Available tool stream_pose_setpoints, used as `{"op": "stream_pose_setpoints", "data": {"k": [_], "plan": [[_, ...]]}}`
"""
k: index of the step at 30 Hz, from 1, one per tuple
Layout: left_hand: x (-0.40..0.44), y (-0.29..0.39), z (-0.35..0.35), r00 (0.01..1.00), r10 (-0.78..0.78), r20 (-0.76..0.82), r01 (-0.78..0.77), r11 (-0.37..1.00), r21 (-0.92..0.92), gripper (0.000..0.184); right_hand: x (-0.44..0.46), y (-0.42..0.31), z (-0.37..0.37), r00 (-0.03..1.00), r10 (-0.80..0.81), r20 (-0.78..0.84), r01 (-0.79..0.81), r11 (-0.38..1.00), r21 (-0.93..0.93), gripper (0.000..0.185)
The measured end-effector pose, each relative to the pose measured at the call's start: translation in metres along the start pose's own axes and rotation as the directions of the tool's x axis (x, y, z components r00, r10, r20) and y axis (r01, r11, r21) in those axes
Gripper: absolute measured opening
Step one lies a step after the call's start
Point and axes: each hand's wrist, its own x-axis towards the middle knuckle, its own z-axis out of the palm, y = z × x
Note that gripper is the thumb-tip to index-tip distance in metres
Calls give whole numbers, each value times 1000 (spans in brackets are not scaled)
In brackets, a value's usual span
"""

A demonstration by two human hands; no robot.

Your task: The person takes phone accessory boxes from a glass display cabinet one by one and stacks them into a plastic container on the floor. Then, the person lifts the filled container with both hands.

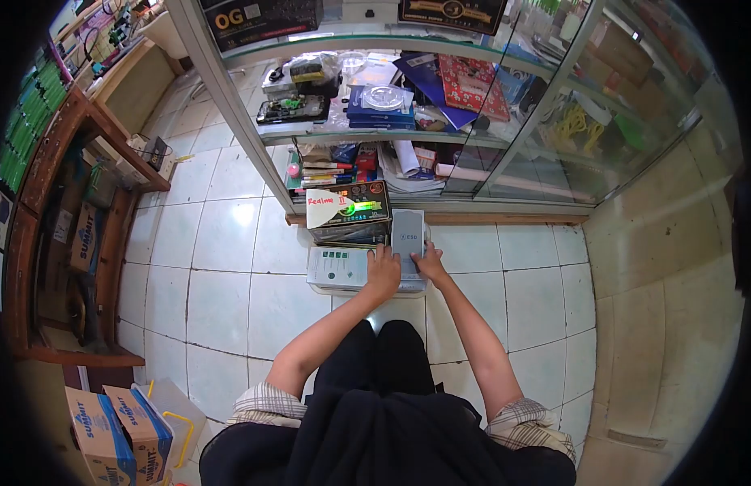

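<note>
A long grey box (408, 231) with dark lettering lies among other boxes on the floor in front of me. My left hand (383, 274) is at its left edge, fingers bent over where it meets a white box (335, 266) with green square marks. On the opposite side, my right hand (428, 264) grips the grey box's right edge with thumb and fingers. Behind the white box sits a black printed box (355, 232), a paper label (323, 208) reading "Realme 11" on its top. A pale tray rim (412, 293) shows beneath the boxes.
A glass display cabinet (343, 139) with several packed shelves rises just beyond the boxes. To the left stands a wooden shelf unit (92, 356). Summit cartons (108, 437) are at lower left, and a tan panel (659, 324) bounds the right side. White tiles (221, 308) cover the floor.
</note>
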Motion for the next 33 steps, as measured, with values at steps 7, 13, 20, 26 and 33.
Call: {"op": "stream_pose_setpoints", "data": {"k": [7,13,20,26,33], "plan": [[27,-8,-101,986,75,-150,-122,935,-333,25,-5,-59,-67,951,-294,-96,288,955,-72,61],[107,-9,-282,796,202,-570,-497,756,-426,27,-63,-256,-199,445,-833,-328,852,506,-131,39],[255,-20,-409,301,227,-926,-624,782,-11,23,-50,-433,-296,3,-915,-404,851,215,-479,34],[364,-54,-468,574,52,-817,-361,912,-195,30,34,-537,-356,-7,-932,-362,780,222,-585,41],[427,-67,-510,900,-132,-416,5,956,-292,45,104,-595,-376,405,-863,-301,488,482,-728,49]]}}
